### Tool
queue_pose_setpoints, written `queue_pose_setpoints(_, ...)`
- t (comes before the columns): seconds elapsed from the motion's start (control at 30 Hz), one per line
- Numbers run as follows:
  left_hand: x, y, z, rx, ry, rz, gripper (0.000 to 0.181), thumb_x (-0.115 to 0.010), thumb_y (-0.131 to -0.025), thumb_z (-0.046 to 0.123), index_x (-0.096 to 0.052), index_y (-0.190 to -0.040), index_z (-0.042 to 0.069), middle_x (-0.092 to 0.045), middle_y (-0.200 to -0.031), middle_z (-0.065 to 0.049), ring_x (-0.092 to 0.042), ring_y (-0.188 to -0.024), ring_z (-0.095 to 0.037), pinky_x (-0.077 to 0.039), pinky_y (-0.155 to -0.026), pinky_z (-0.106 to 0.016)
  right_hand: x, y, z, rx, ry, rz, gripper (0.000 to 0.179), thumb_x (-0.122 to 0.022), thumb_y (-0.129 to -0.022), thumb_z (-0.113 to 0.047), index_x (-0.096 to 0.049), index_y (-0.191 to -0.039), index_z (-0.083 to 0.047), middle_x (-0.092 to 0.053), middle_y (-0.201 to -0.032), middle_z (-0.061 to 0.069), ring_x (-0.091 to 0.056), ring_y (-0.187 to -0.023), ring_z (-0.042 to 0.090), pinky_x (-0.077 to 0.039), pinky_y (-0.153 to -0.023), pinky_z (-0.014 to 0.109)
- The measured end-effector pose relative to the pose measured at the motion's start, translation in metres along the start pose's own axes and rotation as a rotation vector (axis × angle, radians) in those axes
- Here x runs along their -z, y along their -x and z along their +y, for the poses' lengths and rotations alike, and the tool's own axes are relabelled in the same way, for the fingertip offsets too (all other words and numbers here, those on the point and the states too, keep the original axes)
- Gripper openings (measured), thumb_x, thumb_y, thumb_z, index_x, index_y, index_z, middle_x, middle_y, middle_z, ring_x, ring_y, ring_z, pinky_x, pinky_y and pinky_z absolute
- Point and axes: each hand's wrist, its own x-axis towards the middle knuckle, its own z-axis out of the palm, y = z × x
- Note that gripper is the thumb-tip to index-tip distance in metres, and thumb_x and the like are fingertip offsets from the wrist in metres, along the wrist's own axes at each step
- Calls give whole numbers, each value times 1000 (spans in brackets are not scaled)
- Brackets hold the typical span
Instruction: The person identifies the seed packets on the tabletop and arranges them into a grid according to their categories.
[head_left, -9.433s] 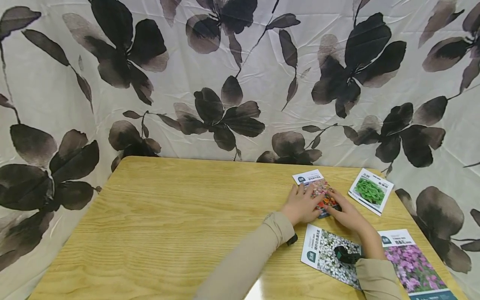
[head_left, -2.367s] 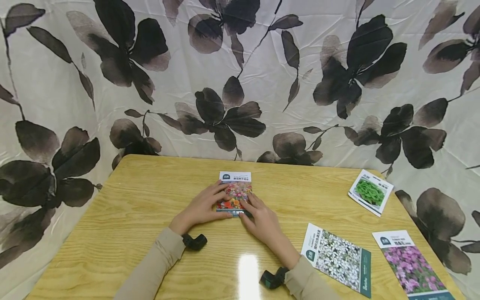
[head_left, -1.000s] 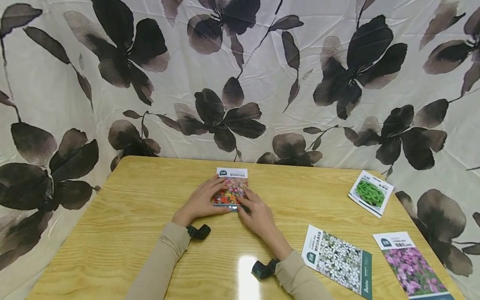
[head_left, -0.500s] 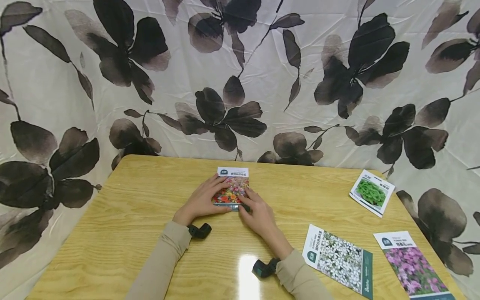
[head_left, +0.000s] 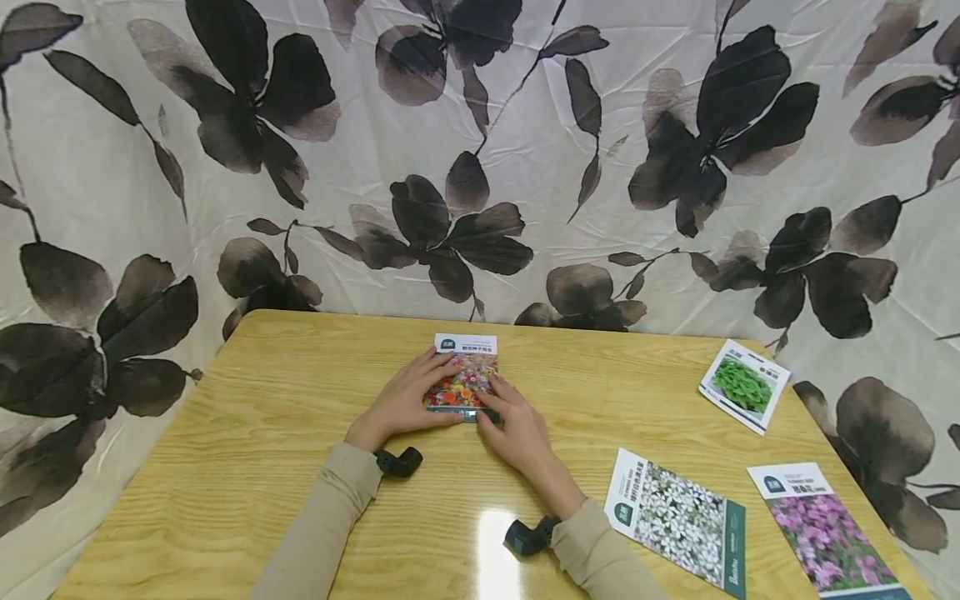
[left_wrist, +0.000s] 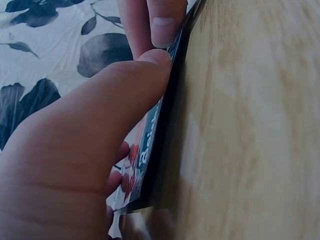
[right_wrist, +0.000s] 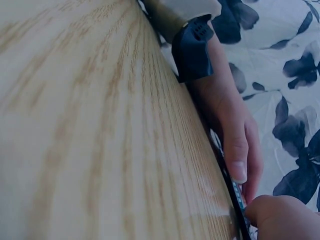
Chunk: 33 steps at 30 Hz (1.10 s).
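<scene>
Mixed-flower seed packet [head_left: 474,381] lies flat on the table [head_left: 262,383], directly under both grips — left grip [head_left: 405,400] spread across its left side, right grip [head_left: 517,427] along its right, fingers relaxed and resting rather than clenched. Aligning it well probably means light, equal pressure from each side, with the thumbs [left_wrist: 125,85] truing the near edge. In the earliest frame it lay tilted beside the leafy-green packet [head_left: 742,385] — now well right of the grips — whereas here it sits nearly square.
</scene>
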Motion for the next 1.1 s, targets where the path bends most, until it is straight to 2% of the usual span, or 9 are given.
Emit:
queue_pose_setpoints(0.27,-1,0,0,-3,3,3,86,-71,-78,68,-50,-148,21,-32,-160,-2,-15,-151,-29,-18,-118,-58,15,-7,-12,-30,-113,-13,33,-64,-97,-22,-70,-124,-4,-58,-137,18,-52,-129,36,-45,-104,53)
queue_pose_setpoints(0.43,-1,-1,0,-13,-2,9,86,-71,-78,68,-51,-147,21,-33,-160,-3,-16,-150,-31,-18,-118,-58,34,-12,-21,-28,-161,5,26,-64,-97,-18,-74,-115,-3,-68,-123,15,-60,-120,33,-48,-101,50)
queue_pose_setpoints(0.6,-1,0,0,3,15,4,87,-71,-77,69,-51,-148,22,-32,-160,-2,-15,-151,-29,-17,-118,-59,56,-16,-30,-12,-219,47,21,-66,-96,-17,-76,-110,-5,-72,-114,10,-64,-113,29,-51,-98,47)
queue_pose_setpoints(1.1,1,0,1,2,16,-1,87,-71,-78,68,-49,-148,23,-31,-160,-2,-16,-151,-30,-19,-117,-60,125,-9,-37,100,-283,186,21,-67,-95,-11,-75,-114,-6,-71,-118,7,-63,-117,24,-50,-100,44)
